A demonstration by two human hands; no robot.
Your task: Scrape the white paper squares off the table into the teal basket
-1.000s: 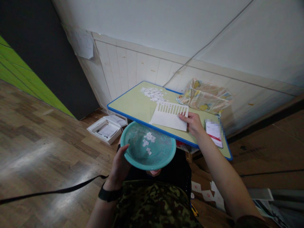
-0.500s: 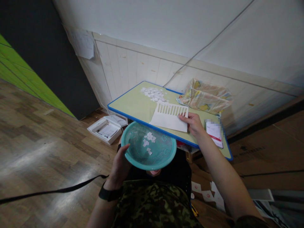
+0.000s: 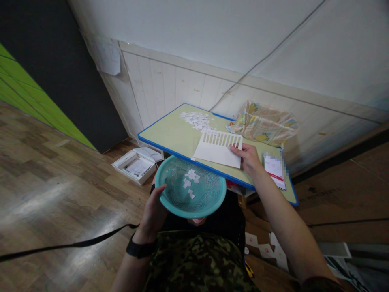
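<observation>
My left hand grips the left rim of a turquoise plastic colander, thumb over the edge. Several small white pieces lie inside it. The colander sits over my lap, tucked against the table's front edge. With thumb on top, my right hand pinches the right side of a flat white slotted sheet; its other fingers are mostly hidden. The sheet rests on or just over the tabletop, slots toward the back. Beyond it is a pile of small white pieces. One small piece shows by the sheet's left corner.
The light green table has a blue edge and stands against the wall. A cloth-lined basket is at its back right, a phone-like flat object at its right. An open white box sits on the floor. Cardboard stands at right.
The slotted sheet has shifted slightly to the right with my right hand. A small white piece now shows at the table's front edge. My left hand and the colander look nearly still.
</observation>
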